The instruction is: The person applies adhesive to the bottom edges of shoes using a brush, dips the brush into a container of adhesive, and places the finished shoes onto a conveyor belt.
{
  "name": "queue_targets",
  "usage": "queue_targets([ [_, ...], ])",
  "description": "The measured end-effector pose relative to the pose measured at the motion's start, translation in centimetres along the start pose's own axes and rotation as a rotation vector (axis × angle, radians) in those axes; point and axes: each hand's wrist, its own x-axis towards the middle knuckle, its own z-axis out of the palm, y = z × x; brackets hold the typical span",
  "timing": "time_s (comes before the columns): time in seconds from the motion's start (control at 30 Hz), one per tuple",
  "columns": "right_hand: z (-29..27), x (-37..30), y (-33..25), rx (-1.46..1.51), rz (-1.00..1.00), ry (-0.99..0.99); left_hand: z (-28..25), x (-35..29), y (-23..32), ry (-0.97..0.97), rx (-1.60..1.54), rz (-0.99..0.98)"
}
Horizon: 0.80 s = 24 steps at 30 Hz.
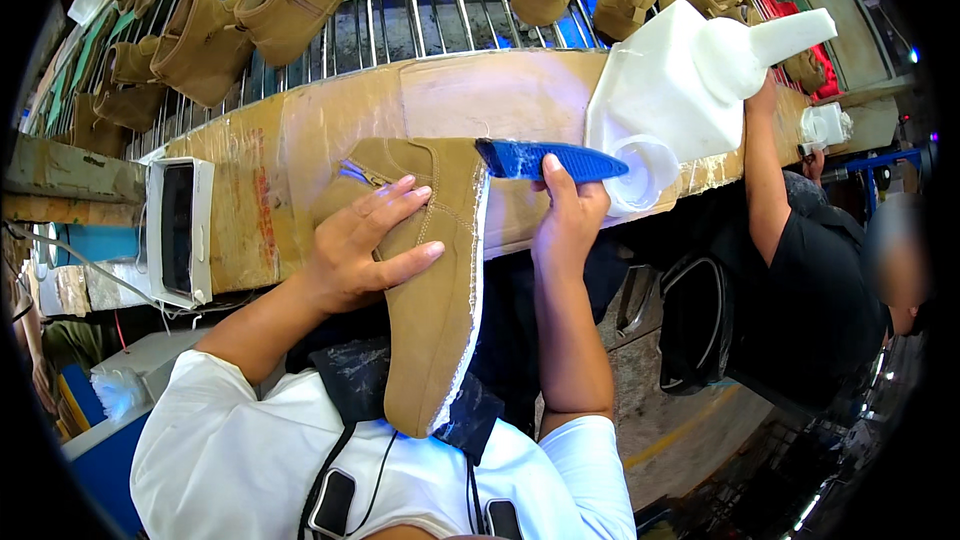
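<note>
A tan ankle boot lies on its side across my lap, toe toward me, with a white coating along its sole edge. My left hand grips the boot's upper, fingers spread over its side near the zip. A blue tapered tool with a ridged face, like a brush handle, is pinched in my right hand. Its squared end meets the boot's heel edge; whether bristles are there I cannot tell. Right beside that hand stands an open white plastic cup.
A large white plastic container with a spout stands on the cardboard-covered bench. Beyond is a metal rack carrying several tan boots. A white-framed dark panel sits at left. Another person reaches in from the right.
</note>
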Motion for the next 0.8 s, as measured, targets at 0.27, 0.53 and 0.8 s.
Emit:
queue_targets([
  [0.27,-1.0,-4.5,-2.0,0.005,-0.004,-0.04,0.2,-0.4,-0.2,0.005,-0.013,0.007],
  [0.53,-1.3,-6.4,-2.7,-0.005,-0.054,-0.067,0.2,-0.3,-0.2,-0.012,-0.004,0.003],
  [0.8,-1.4,-7.2,-4.1,-0.132,-0.087,-0.135,0.1,-0.2,-0.2,-0.018,0.006,-0.012],
])
